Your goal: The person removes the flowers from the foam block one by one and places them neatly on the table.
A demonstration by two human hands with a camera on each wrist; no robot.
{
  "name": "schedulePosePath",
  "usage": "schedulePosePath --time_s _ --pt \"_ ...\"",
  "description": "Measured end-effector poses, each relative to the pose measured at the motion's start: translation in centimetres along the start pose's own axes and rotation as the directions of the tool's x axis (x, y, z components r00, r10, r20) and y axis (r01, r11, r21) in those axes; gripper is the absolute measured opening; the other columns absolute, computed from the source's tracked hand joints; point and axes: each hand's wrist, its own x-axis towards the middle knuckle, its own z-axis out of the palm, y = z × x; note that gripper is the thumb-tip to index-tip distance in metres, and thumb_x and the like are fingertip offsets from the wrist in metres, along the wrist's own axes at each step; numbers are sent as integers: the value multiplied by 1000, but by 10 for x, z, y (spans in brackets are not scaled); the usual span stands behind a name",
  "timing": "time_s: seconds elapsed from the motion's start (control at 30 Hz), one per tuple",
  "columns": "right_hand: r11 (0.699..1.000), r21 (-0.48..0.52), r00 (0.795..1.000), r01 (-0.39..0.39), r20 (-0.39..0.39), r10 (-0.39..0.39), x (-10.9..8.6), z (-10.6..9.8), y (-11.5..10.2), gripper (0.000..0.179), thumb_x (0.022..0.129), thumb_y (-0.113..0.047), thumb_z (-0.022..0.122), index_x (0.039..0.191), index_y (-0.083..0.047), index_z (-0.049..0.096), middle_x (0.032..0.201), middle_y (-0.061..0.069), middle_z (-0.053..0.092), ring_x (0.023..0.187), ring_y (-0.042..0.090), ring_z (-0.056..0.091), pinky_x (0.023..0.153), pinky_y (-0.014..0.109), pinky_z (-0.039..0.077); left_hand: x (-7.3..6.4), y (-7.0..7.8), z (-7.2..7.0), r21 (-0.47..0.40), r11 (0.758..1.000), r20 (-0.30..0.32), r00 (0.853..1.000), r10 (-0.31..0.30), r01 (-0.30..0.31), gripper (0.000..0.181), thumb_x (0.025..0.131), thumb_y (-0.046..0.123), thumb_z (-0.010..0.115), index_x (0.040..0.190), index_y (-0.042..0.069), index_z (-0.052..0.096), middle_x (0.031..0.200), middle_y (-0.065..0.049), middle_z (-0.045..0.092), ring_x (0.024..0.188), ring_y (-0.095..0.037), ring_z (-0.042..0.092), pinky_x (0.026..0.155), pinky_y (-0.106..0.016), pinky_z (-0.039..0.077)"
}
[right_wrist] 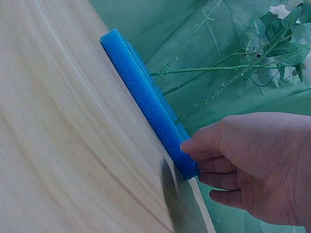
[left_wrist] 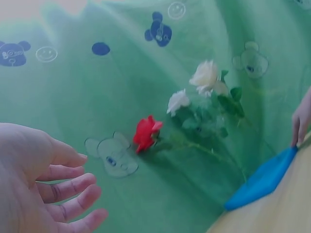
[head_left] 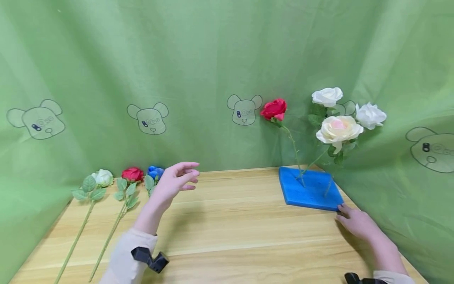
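Observation:
My left hand hangs in the air over the table with loosely bent fingers and holds nothing. In the right wrist view my right hand grips the near right corner of a blue foam block, thumb and fingers on either side of that corner. Standing in the block are a red rose, a cream rose with a pink centre and two white roses, one higher and one farther right. Their stems lean at different angles.
On the table's left side lie a whitish rose, a red rose and a blue rose, the last partly behind my left hand. A green curtain with bear prints borders the wooden table at the back and sides.

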Motion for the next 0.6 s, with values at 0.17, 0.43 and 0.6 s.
schedulePosePath --time_s 0.17,0.43,0.6 --pt "1000 2 1000 1 -2 -1 1 0 1 49 99 -22 51 130 16 49 132 43 44 115 64 45 92 68 44 9 8 20 -45 999 35 999 23 -22 39 95 16 62 132 6 57 119 -20 62 94 -19 65 86 -38 60" --pt "1000 -2 1000 3 -6 -3 1 0 -1 49 98 -21 52 130 16 49 131 43 44 115 64 45 91 68 44 24 16 52 -150 988 59 998 35 -26 39 93 13 64 130 7 58 116 -18 63 89 -15 65 85 -38 60" --pt "1000 -1 1000 2 -6 -2 1 0 -1 49 98 -21 51 130 16 49 132 43 44 115 64 45 92 68 44 32 18 70 -218 976 66 997 33 -18 38 91 11 66 128 7 60 115 -17 64 87 -15 65 85 -40 60"
